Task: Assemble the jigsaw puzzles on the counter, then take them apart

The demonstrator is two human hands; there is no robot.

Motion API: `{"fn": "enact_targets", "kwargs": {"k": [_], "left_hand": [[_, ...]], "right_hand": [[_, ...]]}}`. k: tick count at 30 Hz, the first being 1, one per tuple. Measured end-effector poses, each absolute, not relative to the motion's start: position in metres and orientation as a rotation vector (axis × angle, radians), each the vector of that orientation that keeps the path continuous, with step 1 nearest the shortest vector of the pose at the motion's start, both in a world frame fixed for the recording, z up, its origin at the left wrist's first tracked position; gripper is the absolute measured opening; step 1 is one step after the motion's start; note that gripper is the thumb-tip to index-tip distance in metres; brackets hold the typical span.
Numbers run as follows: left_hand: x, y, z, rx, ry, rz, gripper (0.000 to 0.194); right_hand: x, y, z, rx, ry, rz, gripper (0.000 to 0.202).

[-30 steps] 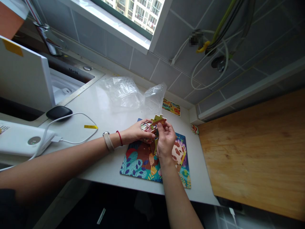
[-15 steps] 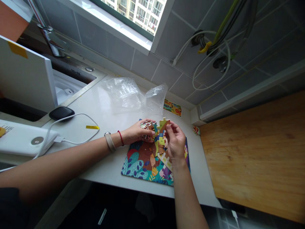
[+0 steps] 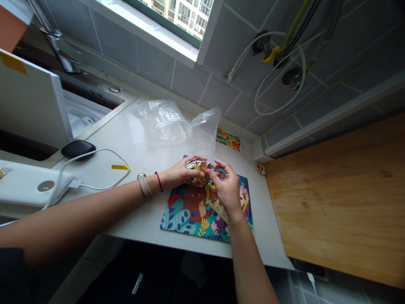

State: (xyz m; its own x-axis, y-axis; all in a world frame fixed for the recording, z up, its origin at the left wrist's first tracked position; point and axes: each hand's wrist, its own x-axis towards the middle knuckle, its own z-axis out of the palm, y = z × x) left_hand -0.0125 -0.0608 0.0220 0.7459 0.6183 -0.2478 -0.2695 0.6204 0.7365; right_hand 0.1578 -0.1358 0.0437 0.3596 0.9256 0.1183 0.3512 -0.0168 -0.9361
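Note:
My left hand (image 3: 186,172) is closed around a stack of jigsaw puzzle pieces (image 3: 196,165), held with their edges up above the board. Against the right side of this stack, my right hand (image 3: 226,183) has its thumb at the pieces and its fingers curled over. A teal-edged puzzle piece (image 3: 220,171) shows between its fingers, partly hidden. Beneath both hands lies a colourful puzzle board (image 3: 179,217) with blue leaves, flowers and a brown figure. Several loose pieces, one printed with a pale fence (image 3: 218,207), rest on its middle, partly covered by my right hand.
Crumpled clear plastic bags (image 3: 167,124) lie behind the board, beside a colourful printed card (image 3: 228,139). A wooden board (image 3: 335,202) is on the right. Leftward are a black mouse-shaped object (image 3: 78,149), a white cable (image 3: 107,184), a white device (image 3: 28,181) and a sink (image 3: 107,107).
My right hand has moved left to the stack; the yellow-green piece it held up is no longer visible in its fingers. My left hand stays around the stack. The view has shifted slightly.

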Motion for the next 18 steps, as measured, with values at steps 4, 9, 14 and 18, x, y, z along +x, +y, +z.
{"fn": "enact_targets", "kwargs": {"k": [4,9,14,18], "left_hand": [[-0.013,-0.06,0.025,0.722,0.539,0.583,0.063],[-0.013,-0.06,0.026,0.703,0.566,0.632,0.063],[-0.014,-0.059,0.027,0.706,0.589,0.633,0.064],[-0.014,-0.059,0.027,0.715,0.586,0.633,0.065]], "right_hand": [[0.174,-0.153,0.059,-1.917,-1.383,0.557,0.043],[0.17,-0.172,0.063,-2.289,-1.744,0.465,0.051],[0.161,-0.171,0.06,-2.394,-1.706,0.522,0.036],[0.167,-0.17,0.054,-2.244,-1.64,0.667,0.028]]}}
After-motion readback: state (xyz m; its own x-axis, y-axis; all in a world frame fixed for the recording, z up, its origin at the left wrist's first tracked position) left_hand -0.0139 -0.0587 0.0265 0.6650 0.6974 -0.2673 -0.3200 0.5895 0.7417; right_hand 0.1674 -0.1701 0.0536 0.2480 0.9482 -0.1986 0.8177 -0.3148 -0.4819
